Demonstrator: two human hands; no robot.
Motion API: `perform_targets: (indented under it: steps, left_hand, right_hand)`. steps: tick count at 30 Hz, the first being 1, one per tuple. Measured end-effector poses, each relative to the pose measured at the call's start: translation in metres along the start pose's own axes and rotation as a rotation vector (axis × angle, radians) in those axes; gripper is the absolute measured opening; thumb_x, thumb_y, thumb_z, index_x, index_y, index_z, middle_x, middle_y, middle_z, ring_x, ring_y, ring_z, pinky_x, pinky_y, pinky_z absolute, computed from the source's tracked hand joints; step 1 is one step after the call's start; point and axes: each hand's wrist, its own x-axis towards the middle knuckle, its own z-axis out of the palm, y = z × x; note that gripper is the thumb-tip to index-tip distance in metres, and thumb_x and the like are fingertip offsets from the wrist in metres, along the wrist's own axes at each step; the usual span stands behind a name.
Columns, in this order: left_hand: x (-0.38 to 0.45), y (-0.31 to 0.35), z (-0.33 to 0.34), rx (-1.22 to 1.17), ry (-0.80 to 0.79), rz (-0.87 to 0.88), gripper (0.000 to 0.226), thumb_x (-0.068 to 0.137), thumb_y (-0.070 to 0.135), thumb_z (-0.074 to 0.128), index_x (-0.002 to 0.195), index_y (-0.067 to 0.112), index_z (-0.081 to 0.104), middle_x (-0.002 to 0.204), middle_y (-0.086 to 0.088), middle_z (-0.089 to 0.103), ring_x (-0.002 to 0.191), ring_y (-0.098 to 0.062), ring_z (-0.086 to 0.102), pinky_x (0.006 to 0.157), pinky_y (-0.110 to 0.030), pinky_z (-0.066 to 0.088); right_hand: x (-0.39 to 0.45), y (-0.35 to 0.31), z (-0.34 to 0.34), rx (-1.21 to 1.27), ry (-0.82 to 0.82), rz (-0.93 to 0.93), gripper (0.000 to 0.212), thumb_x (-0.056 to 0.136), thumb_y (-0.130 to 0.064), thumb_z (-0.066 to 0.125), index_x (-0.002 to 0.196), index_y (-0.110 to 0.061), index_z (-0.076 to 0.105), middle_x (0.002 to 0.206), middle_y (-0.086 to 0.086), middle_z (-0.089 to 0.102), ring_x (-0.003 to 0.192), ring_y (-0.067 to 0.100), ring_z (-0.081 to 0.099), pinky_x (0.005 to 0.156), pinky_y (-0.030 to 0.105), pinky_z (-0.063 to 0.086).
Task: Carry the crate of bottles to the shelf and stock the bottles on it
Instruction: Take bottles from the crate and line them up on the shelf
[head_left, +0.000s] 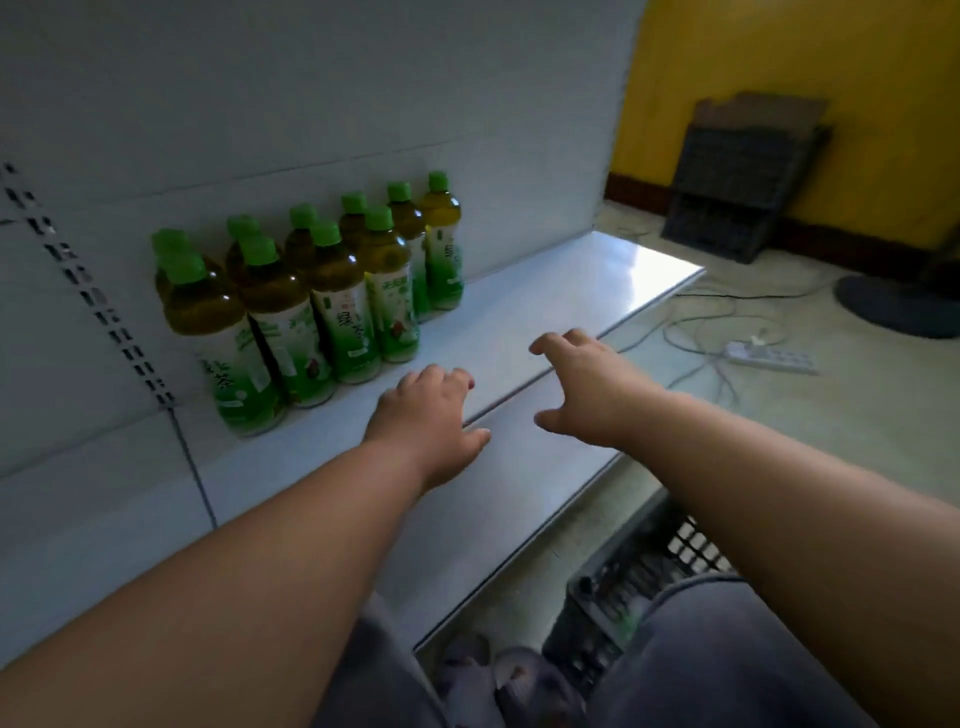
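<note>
Bottles (311, 296) stand in two rows against the shelf's (545, 312) back wall — labels outward; my hands, left (426, 415) and right (587, 389), hover open, holding nothing.

crate (623, 587) partly behind knee; rear bottles (301, 234) half hidden

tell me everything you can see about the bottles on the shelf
The bottles are clear plastic with bright green screw caps, amber-green tea inside and green-and-white labels printed with Chinese characters. About ten stand upright in two rows, packed side by side, the back row close against the white back panel. They sit on the left part of the white shelf. All look full and capped. Neither the left hand nor the right hand touches them.
</note>
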Motion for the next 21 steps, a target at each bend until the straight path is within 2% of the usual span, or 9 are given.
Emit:
perform_targets:
  steps: [4, 10, 13, 16, 21]
  left_hand:
    - [-0.026, 0.063, -0.003, -0.007, 0.021, 0.168, 0.071, 0.081, 0.057, 0.068, 0.141, 0.028, 0.042, 0.137, -0.005, 0.049, 0.124, -0.028, 0.047, 0.103, -0.040, 0.041]
    - [-0.045, 0.148, 0.047, 0.026, -0.086, 0.375, 0.073, 0.081, 0.066, 0.061, 0.142, 0.032, 0.039, 0.136, -0.004, 0.049, 0.124, -0.028, 0.047, 0.102, -0.043, 0.041]
    - [-0.052, 0.187, 0.088, 0.035, -0.122, 0.444, 0.073, 0.079, 0.067, 0.061, 0.140, 0.031, 0.040, 0.130, -0.003, 0.051, 0.120, -0.028, 0.049, 0.098, -0.042, 0.043]
    - [-0.059, 0.218, 0.142, 0.044, -0.185, 0.485, 0.072, 0.081, 0.066, 0.061, 0.140, 0.030, 0.040, 0.130, -0.002, 0.050, 0.120, -0.026, 0.047, 0.099, -0.043, 0.042]
    - [-0.061, 0.239, 0.231, 0.094, -0.304, 0.475, 0.068, 0.086, 0.067, 0.052, 0.141, 0.030, 0.038, 0.129, -0.002, 0.049, 0.118, -0.024, 0.047, 0.099, -0.042, 0.042]
  right_hand:
    - [-0.076, 0.024, -0.026, -0.076, -0.036, 0.134, 0.083, 0.076, -0.036, 0.080, 0.145, -0.025, 0.035, 0.138, 0.008, 0.045, 0.123, 0.029, 0.050, 0.093, 0.038, 0.048]
    - [-0.172, 0.084, -0.018, -0.060, -0.064, 0.376, 0.074, 0.077, -0.032, 0.080, 0.139, -0.024, 0.041, 0.130, 0.009, 0.048, 0.121, 0.030, 0.051, 0.094, 0.037, 0.048]
    - [-0.206, 0.121, 0.011, 0.008, -0.077, 0.509, 0.068, 0.077, -0.033, 0.078, 0.135, -0.024, 0.043, 0.127, 0.008, 0.048, 0.117, 0.031, 0.053, 0.091, 0.038, 0.049]
    - [-0.228, 0.161, 0.057, 0.060, -0.099, 0.615, 0.072, 0.079, -0.032, 0.078, 0.140, -0.024, 0.039, 0.132, 0.009, 0.047, 0.121, 0.032, 0.052, 0.095, 0.043, 0.050]
    - [-0.238, 0.213, 0.143, 0.259, -0.158, 0.788, 0.073, 0.079, -0.037, 0.080, 0.139, -0.026, 0.040, 0.135, 0.006, 0.046, 0.120, 0.027, 0.052, 0.095, 0.044, 0.052]
